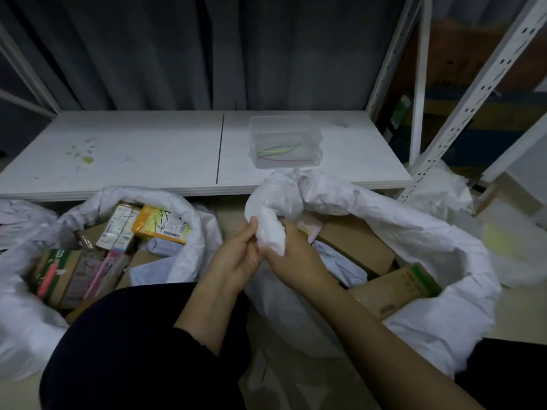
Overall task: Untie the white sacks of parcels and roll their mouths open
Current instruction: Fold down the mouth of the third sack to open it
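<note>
– Both hands on it?
– Yes: the left hand and right hand each grasp one bunched flap of the right sack, fingers curled round the cloth at the near side of its mouth.
– Where does that sack sit?
– On the floor, just before the front edge of the shelf, towards its right corner.
– Which step?
– Its mouth gapes and boxes show, so I judge the tie is off and rolling is in hand. Next, that flap wants turning outward and down, then the same round the rim.
– Count?
– Two sacks with parcels showing; the left sack looks rolled already. More white cloth lies far left and behind the right post; whether those are sacks I cannot tell. One clear tub stands on the shelf near its front edge, holding a few coloured strips.
</note>
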